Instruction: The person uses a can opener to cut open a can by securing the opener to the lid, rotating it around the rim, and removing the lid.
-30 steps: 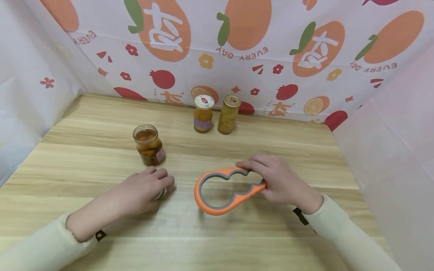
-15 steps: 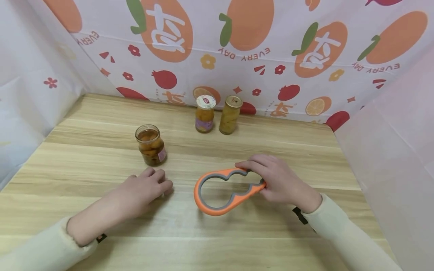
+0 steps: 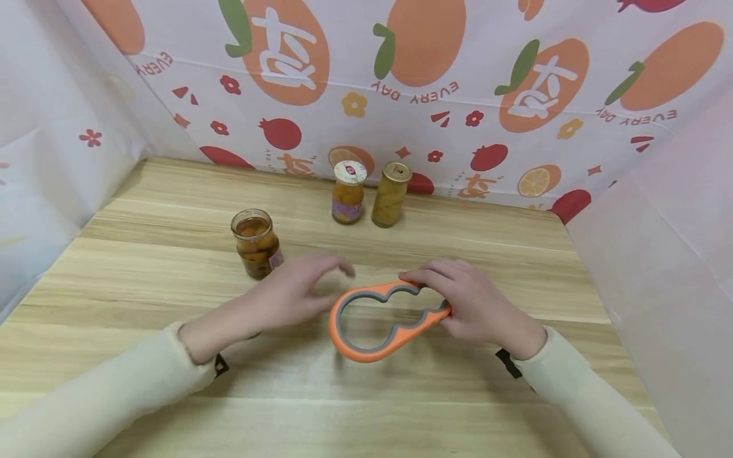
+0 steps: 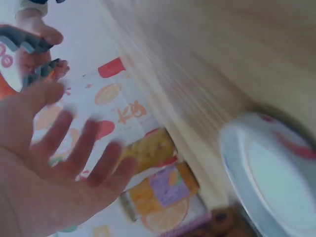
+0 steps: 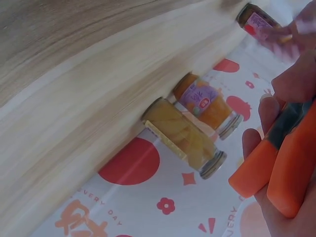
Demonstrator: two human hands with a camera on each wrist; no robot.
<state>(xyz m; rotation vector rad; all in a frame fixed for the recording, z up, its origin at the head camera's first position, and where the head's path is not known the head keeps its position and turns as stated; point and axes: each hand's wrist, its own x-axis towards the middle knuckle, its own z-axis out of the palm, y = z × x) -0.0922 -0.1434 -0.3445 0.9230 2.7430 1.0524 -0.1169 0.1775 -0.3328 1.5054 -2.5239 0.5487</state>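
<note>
My right hand (image 3: pixel 466 302) grips the orange and grey jar opener (image 3: pixel 362 357) by its handle ends, the wide loop facing left. My left hand (image 3: pixel 283 294) is beside the loop with fingers spread and only slightly bent, holding nothing; whether its thumb touches the loop I cannot tell. Behind that hand stands an uncovered glass jar (image 3: pixel 258 251) of dark amber liquid and round fruit. In the left wrist view a white jar lid (image 4: pixel 279 182) lies on the table; the left hand and wrist almost wholly hide it in the head view.
Two capped jars stand at the back of the wooden table (image 3: pixel 487 407): one with a purple label and white lid (image 3: pixel 347 194), the other a taller jar of yellow fruit (image 3: pixel 391 197). A fruit-printed cloth (image 3: pixel 355 57) hangs behind, and pale cloth walls both sides.
My left hand has swung right and slightly up from below the uncovered jar to the opener's loop, its fingers spreading. The right hand and opener stay put.
</note>
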